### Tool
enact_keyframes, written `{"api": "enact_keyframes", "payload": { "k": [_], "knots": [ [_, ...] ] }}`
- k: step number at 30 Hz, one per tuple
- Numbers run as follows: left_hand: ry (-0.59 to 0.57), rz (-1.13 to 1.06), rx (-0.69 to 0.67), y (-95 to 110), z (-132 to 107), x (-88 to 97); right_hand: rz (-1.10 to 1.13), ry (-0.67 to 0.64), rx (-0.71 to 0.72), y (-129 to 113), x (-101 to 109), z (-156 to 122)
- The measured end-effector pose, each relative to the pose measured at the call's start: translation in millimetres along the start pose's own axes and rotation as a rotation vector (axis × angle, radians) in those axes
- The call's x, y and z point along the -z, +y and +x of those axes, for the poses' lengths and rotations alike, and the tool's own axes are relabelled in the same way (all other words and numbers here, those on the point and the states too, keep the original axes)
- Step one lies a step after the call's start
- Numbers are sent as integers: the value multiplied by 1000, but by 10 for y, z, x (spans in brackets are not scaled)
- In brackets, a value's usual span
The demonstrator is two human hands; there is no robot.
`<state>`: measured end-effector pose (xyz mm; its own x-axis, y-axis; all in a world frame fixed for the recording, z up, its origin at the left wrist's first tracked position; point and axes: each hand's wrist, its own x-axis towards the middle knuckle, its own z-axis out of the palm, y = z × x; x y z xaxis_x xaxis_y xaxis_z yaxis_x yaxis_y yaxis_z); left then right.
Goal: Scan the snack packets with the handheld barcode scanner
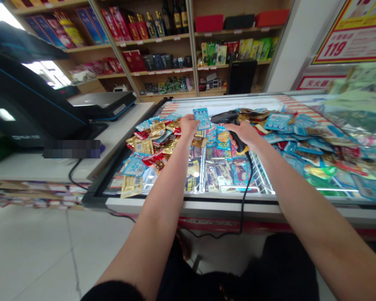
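Between the fingers of my left hand (188, 124) is a small blue snack packet (201, 118), held upright above the freezer's glass top. My right hand (245, 133) is wrapped round the handle of a black and yellow barcode scanner (224, 117), whose head points left toward the packet. From the scanner's handle a black cable (245, 192) hangs over the freezer's front edge. A pile of gold, red and blue packets (153, 140) lies left of my hands. Another heap of mostly blue packets (301, 133) spreads out on the right.
The chest freezer (219, 201) stands in front of me, with packaged goods visible through its glass. At left, a counter (113, 138) bears a checkout screen (28, 96) and a flat black device (103, 104). Stocked shelves (163, 39) line the back wall.
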<state>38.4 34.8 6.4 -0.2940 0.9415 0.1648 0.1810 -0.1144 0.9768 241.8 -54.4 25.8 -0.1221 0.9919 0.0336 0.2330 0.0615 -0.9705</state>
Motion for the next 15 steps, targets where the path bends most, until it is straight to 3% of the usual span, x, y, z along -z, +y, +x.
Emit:
{"api": "enact_keyframes", "payload": {
  "k": [15],
  "knots": [
    [13,68,-35,-77,68,35,17,-23,7,46,-5,36]
  ]
}}
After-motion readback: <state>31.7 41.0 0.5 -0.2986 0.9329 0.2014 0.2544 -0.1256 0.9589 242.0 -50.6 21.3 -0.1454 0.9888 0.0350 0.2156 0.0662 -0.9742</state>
